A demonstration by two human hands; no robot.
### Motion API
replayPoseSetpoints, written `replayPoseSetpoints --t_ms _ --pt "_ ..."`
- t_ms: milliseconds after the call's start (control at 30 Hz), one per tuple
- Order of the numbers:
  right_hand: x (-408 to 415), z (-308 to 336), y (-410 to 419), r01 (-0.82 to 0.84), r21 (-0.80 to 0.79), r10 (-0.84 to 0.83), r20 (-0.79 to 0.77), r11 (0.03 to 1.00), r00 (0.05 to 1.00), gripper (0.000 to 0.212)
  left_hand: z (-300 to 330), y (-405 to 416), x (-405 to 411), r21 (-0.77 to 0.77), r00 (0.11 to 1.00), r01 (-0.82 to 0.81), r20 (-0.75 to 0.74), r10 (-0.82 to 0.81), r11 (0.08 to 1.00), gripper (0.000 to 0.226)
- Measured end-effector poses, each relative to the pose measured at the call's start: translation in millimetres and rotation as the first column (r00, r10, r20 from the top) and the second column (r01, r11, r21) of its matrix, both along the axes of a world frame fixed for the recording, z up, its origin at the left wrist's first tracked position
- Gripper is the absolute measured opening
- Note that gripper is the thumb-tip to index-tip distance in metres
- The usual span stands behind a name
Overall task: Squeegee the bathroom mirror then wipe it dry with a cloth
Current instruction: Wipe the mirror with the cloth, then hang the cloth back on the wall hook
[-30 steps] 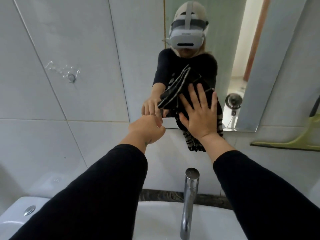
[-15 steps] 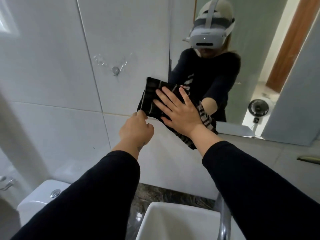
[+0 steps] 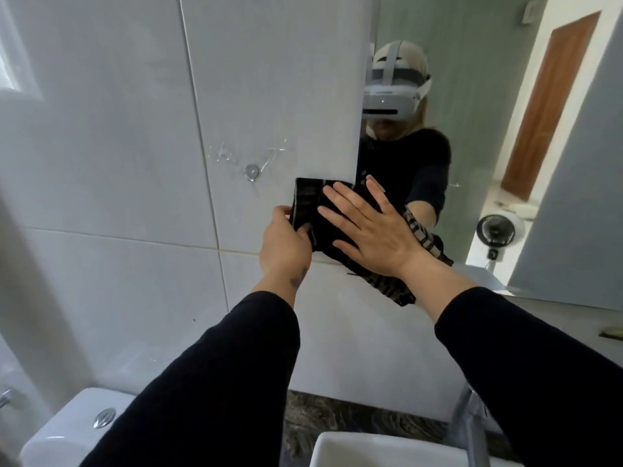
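The frameless rectangular bathroom mirror (image 3: 488, 136) hangs on the white glossy tiled wall (image 3: 111, 163), and its lower left corner is covered by a dark striped cloth (image 3: 308, 202). The cloth lies partly on the glass and partly over the tile beside and below it, one end hanging past the mirror's bottom edge. The right hand (image 3: 367, 227) lies flat on the cloth with fingers spread, pressing it against the surface. The left hand (image 3: 285, 242) pinches the cloth's left edge between thumb and curled fingers. Both black sleeves reach in from the bottom and hide much of the wall beneath.

Left of the cloth, a small round metal stud (image 3: 251, 171) sits on the tile among traces of clear adhesive. Below are a white toilet cistern with a chrome flush button (image 3: 104, 417), a dark marbled counter strip (image 3: 323, 419), a white basin rim (image 3: 354, 446) and a chrome tap (image 3: 470, 429), partly hidden by the right sleeve. The glass reflects a small black fan (image 3: 495, 230) and a brown wooden door (image 3: 549, 109).
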State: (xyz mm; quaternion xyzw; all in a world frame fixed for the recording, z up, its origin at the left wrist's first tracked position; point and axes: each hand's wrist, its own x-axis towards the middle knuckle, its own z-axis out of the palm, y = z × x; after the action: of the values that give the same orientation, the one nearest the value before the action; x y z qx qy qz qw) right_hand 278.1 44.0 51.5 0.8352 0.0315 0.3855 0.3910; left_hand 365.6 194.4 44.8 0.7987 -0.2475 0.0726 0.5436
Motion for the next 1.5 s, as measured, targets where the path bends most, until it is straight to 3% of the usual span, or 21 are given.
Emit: replayPoseSetpoints --t_ms 67,167,267,367,433,533,633,733,833,933,1033,1100,1233,1367,1500 --pt "-1 10 0 -0.065 0.043 0.061 0.077 0.997 0.995 0.05 9 2 2 -0.083 0.998 0.024 0.054 -0.02 0.996 0.008" --pt "1 22 5 -0.141 0.132 0.113 0.197 0.981 0.974 0.042 29 7 5 -0.149 0.986 0.065 0.162 -0.04 0.987 0.011" --pt "7 31 20 -0.145 0.287 0.044 0.33 0.947 0.943 0.037 52 16 7 -0.199 0.974 0.1 0.218 -0.056 0.975 0.016" --pt "17 37 42 -0.25 0.426 0.09 0.362 0.87 0.928 0.04 68 32 9 -0.215 0.964 0.12 0.257 -0.062 0.969 0.023" --pt "21 42 58 -0.355 0.562 0.162 0.365 0.747 0.917 0.041 79 46 12 -0.184 0.959 0.102 0.279 -0.047 0.978 0.024" --pt "26 55 82 -0.45 0.773 0.232 0.386 0.447 0.893 0.041 93 72 22 -0.158 0.957 0.074 0.288 -0.026 0.985 0.019" --pt "35 76 95 -0.452 0.827 0.218 0.399 0.334 0.891 0.037 98 98 34 -0.178 0.963 0.018 0.267 0.03 0.984 0.017" --pt "50 96 103 -0.331 0.862 0.185 0.279 0.385 0.942 0.035 95 113 42 -0.196 0.96 -0.042 0.262 0.094 0.98 0.027" --pt "71 111 112 -0.259 0.865 0.189 0.195 0.43 0.962 0.034 83 115 50 -0.117 0.933 -0.08 0.341 0.116 0.99 0.037" --pt "92 115 117 -0.168 0.86 0.168 0.098 0.481 0.981 0.033 71 111 65 0.013 0.925 -0.073 0.375 0.063 0.997 0.054" --pt "106 105 112 -0.085 0.893 0.151 0.02 0.442 0.988 0.029 59 105 82 0.189 0.93 -0.102 0.367 0.027 0.977 0.064" --pt "109 95 111 -0.049 0.855 0.145 -0.031 0.516 0.989 0.027 50 101 90 0.252 0.945 -0.085 0.326 -0.002 0.964 0.068" --pt "108 83 114 -0.079 0.844 0.14 0.005 0.53 0.99 0.024 34 94 93 0.277 0.955 -0.067 0.296 -0.018 0.958 0.071" --pt "103 62 119 -0.095 0.782 0.123 0.023 0.616 0.992 0.034 11 91 87 0.278 0.963 -0.029 0.267 -0.048 0.96 0.066" --pt "106 50 128 -0.122 0.864 0.06 0.107 0.488 0.992 0.036 3 88 76 0.221 0.977 0.075 0.176 -0.116 0.972 0.05"
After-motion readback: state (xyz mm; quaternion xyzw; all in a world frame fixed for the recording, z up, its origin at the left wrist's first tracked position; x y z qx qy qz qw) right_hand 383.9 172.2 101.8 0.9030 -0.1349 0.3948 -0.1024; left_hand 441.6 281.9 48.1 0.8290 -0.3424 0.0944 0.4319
